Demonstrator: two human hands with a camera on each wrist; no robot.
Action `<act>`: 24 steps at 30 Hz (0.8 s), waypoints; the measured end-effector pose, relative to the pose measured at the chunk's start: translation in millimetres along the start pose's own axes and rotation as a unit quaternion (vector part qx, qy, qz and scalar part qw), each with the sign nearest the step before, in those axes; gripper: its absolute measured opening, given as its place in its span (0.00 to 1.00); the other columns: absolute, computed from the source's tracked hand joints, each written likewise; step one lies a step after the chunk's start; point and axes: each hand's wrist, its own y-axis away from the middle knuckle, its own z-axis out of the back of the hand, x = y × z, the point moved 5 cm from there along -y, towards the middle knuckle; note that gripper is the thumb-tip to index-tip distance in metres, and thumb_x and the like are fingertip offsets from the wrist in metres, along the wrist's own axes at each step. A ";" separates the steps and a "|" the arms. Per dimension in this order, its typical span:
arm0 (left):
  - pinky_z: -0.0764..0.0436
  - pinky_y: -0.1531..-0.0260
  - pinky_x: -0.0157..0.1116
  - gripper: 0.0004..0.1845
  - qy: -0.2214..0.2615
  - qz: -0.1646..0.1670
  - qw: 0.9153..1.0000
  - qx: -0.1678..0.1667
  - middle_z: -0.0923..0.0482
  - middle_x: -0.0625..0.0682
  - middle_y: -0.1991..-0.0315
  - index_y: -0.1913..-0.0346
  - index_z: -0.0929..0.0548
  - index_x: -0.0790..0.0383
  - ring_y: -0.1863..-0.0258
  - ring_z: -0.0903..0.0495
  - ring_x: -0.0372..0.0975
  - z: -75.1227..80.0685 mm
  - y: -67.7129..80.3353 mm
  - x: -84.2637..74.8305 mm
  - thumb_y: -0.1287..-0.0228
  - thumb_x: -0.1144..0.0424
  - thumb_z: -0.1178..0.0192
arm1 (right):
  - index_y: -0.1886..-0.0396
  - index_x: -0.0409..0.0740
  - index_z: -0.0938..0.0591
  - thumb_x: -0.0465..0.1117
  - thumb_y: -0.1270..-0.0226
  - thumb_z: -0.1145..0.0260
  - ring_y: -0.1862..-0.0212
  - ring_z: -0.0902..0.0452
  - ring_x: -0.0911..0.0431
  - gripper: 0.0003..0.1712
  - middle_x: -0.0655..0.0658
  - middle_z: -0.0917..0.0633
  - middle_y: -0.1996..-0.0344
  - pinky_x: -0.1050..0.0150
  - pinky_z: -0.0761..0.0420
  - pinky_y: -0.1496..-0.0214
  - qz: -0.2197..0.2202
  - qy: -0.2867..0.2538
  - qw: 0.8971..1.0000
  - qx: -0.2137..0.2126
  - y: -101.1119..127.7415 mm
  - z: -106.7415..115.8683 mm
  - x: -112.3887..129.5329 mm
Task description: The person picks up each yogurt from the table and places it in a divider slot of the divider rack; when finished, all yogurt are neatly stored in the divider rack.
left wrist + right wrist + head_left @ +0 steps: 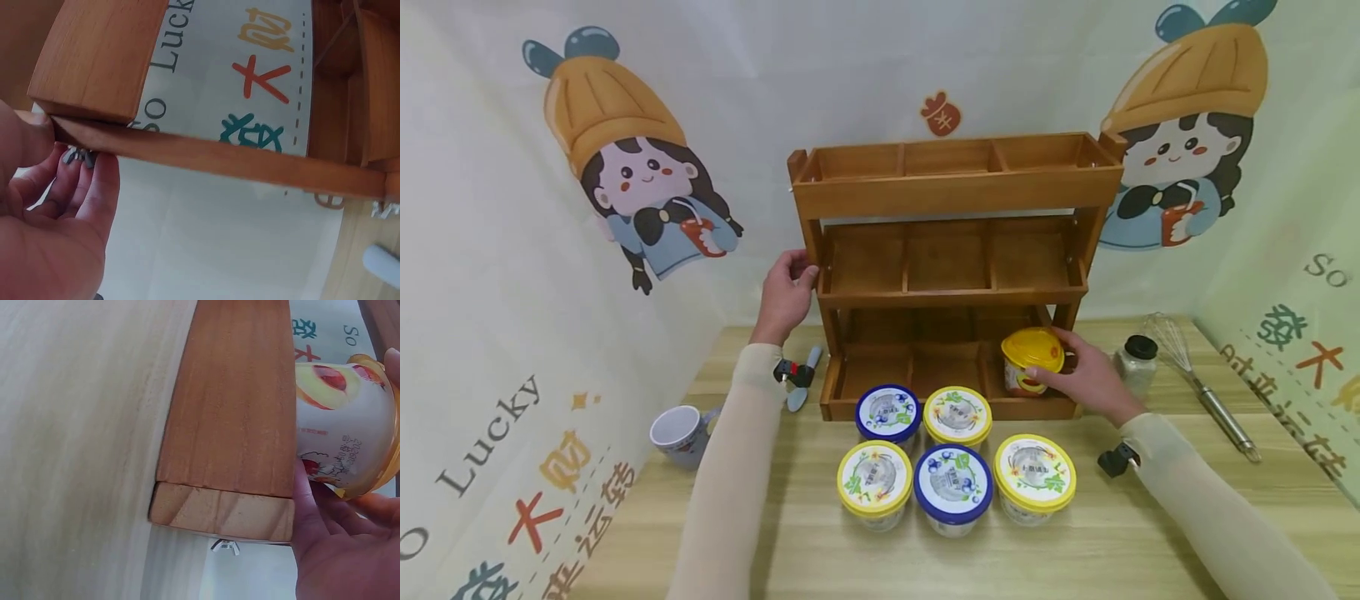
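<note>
A brown three-tier wooden rack point(955, 196) stands at the back of the table, each tier split into compartments. My left hand point(786, 298) grips the rack's left upright point(219, 159) at the middle tier, thumb on one side and fingers by a wing nut point(78, 156). At the bottom tier's right compartment, my right hand point(1093, 377) holds a yellow-lidded cup point(1033, 360), which tilts slightly. Peach pictures show on that cup's white side point(344, 419), just behind the rack's front board point(234, 394) in the right wrist view.
Before the rack stand several lidded tubs, some with blue lids point(953, 485), others with yellow lids point(1036, 473). A mug point(677, 435) and a small spoon-like utensil point(797, 398) lie left. To the right are a black-capped jar point(1137, 367) and a whisk point(1213, 404).
</note>
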 end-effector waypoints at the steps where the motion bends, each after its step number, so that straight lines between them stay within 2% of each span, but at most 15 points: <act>1: 0.26 0.31 0.53 0.21 -0.003 0.000 1.000 0.004 0.22 0.64 0.37 0.30 0.27 0.67 0.36 0.24 0.54 1.1 0.2 1.4 0.18 0.60 0.44 | 0.16 0.35 0.45 0.61 0.30 0.28 0.35 0.21 0.32 0.58 0.25 0.25 0.29 0.42 0.14 0.40 0.001 0.004 1.000 0.002 0.2 -2.0 -0.6; 9: 0.25 0.29 0.53 0.24 -0.014 0.012 0.999 0.043 0.25 0.63 0.32 0.27 0.30 0.66 0.31 0.26 0.54 6.5 1.0 3.4 0.17 0.57 0.46 | 0.16 0.33 0.44 0.62 0.31 0.27 0.35 0.21 0.31 0.59 0.25 0.27 0.27 0.39 0.16 0.37 0.006 0.032 0.999 0.006 -3.8 -5.8 -2.6; 18: 0.26 0.29 0.52 0.25 -0.011 0.019 0.998 0.060 0.27 0.63 0.29 0.25 0.32 0.66 0.30 0.27 0.53 4.2 -2.1 2.4 0.17 0.59 0.47 | 0.17 0.31 0.44 0.59 0.30 0.27 0.32 0.25 0.30 0.58 0.25 0.31 0.24 0.36 0.19 0.35 0.015 0.023 1.000 0.010 -1.4 -0.1 -0.4; 24: 0.24 0.29 0.51 0.25 -0.022 0.020 0.998 0.058 0.26 0.62 0.29 0.25 0.31 0.65 0.29 0.26 0.52 5.3 -2.6 2.8 0.17 0.59 0.47 | 0.16 0.34 0.44 0.60 0.30 0.28 0.28 0.29 0.29 0.57 0.27 0.32 0.23 0.32 0.23 0.31 0.014 0.022 1.000 0.000 7.2 8.4 3.7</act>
